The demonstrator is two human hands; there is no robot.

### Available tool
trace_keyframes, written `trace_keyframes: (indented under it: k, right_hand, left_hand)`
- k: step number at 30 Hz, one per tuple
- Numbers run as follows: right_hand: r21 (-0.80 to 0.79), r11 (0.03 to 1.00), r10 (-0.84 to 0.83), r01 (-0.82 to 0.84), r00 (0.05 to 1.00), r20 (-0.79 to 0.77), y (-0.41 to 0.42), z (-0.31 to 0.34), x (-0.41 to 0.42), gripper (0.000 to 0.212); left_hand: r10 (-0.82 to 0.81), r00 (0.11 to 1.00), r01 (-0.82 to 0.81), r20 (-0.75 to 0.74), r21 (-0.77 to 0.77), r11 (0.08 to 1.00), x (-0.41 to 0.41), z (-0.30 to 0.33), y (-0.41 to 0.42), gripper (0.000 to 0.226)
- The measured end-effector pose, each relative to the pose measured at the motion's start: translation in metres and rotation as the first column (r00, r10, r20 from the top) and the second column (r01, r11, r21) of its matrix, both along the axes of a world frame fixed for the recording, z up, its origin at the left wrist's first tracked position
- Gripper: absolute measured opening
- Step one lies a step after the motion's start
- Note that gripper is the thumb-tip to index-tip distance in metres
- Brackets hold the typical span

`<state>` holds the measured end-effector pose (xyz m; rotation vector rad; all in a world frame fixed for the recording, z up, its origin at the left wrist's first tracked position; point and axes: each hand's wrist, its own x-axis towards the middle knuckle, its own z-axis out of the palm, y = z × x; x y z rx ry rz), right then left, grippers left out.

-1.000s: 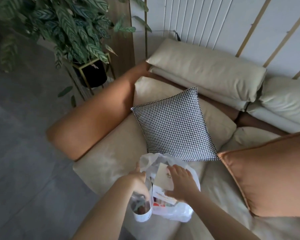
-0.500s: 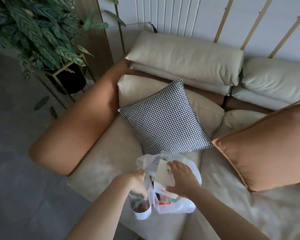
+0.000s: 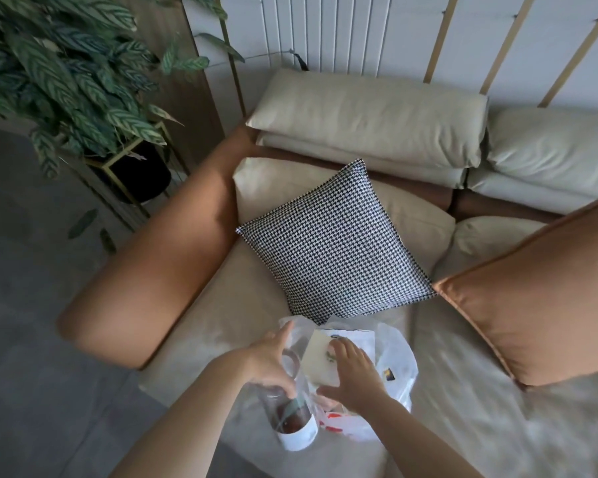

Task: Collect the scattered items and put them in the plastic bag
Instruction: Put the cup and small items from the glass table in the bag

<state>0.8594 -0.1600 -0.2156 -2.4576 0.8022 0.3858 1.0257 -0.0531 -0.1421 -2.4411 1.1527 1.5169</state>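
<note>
A thin white plastic bag [image 3: 396, 353] lies open on the beige sofa seat [image 3: 242, 326], with red-printed packaging showing through its lower side. My left hand [image 3: 268, 363] grips the upper part of a clear cup [image 3: 296, 431], which has a white band at its base and something dark inside. The cup sits at the bag's left edge. My right hand [image 3: 354, 377] lies with spread fingers on a flat white packet [image 3: 320, 357] in the bag's mouth, thumb along the packet's lower edge.
A houndstooth cushion [image 3: 335, 239] leans just behind the bag and an orange cushion [image 3: 539, 294] lies to the right. The sofa's orange armrest [image 3: 152, 270] runs along the left. A potted plant [image 3: 66, 74] on a gold stand is beyond it, over grey floor.
My right hand has flattened onto the white packet and pushed it lower into the bag. My left hand has kept the cup, its thumb now raised along the bag's edge.
</note>
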Motion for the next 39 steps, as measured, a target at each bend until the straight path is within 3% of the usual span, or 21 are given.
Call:
trace_keyframes:
  k: [7, 12, 16, 25, 29, 33, 39]
  right_hand:
    - [0.041, 0.995, 0.092, -0.094, 0.995, 0.034, 0.005, 0.009, -0.007, 0.07]
    - [0.22, 0.969, 0.091, -0.116, 0.988, 0.123, 0.011, 0.043, 0.001, 0.093]
    - [0.369, 0.929, -0.057, -0.017, 0.98, 0.188, 0.02, 0.053, 0.009, 0.101]
    - [0.287, 0.956, -0.125, 0.06, 0.969, 0.212, -0.01, 0.069, -0.007, 0.105]
    - [0.201, 0.969, -0.175, 0.142, 0.972, 0.159, -0.043, 0.074, -0.025, 0.104]
    - [0.214, 0.957, -0.229, 0.197, 0.963, 0.138, -0.06, 0.063, -0.035, 0.104]
    - [0.261, 0.948, -0.228, 0.183, 0.961, 0.154, -0.043, 0.024, -0.024, 0.102]
  left_hand:
    - [0.069, 0.997, -0.071, -0.037, -0.058, 0.996, -0.004, 0.003, -0.01, 0.124]
    - [0.097, 0.995, -0.096, 0.002, -0.066, 0.993, -0.011, 0.009, -0.016, 0.124]
    - [0.158, 0.987, -0.157, -0.003, -0.092, 0.983, -0.02, 0.01, -0.021, 0.128]
    - [0.227, 0.973, -0.231, -0.041, -0.141, 0.963, -0.037, 0.008, -0.033, 0.105]
    - [0.258, 0.953, -0.218, 0.159, -0.23, 0.948, -0.04, 0.009, -0.042, 0.064]
    - [0.197, 0.899, -0.128, 0.391, -0.197, 0.972, -0.039, 0.003, -0.043, 0.036]
    - [0.286, 0.848, -0.16, 0.446, -0.299, 0.941, -0.038, -0.007, -0.052, 0.024]
